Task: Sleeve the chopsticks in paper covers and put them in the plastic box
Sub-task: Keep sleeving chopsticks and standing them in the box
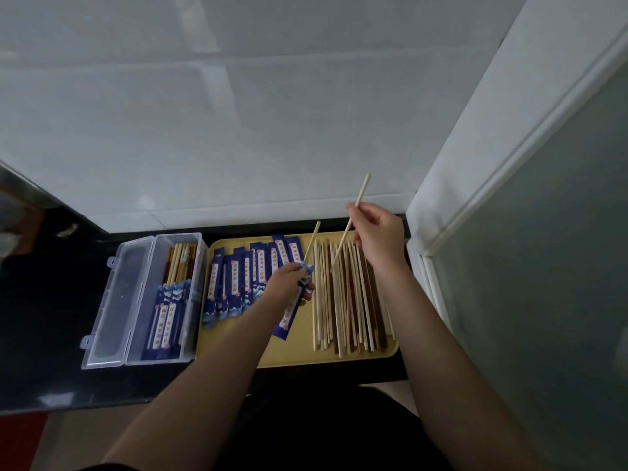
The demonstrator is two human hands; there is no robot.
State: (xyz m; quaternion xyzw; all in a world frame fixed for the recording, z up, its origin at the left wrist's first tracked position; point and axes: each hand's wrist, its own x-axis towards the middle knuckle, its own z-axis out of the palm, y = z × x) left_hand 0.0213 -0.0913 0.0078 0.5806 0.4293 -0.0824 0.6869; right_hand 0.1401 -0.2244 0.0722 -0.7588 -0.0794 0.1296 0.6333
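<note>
Over yellow tray (299, 355) | left hand (289, 278) grips blue paper sleeve (292, 311) | right hand (379, 232) pinches slim wooden chopstick (350, 222)

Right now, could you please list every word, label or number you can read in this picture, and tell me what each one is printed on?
Nothing can be read for certain.
Paper covers on the tray: a pale strip with a column of characters, too small and blurred to read.
Cover held by the left hand: the same strip, blurred.
Sleeved chopsticks in the plastic box: the same strip, unreadable.
Bare chopsticks, plastic box, tray: no print visible.
</note>
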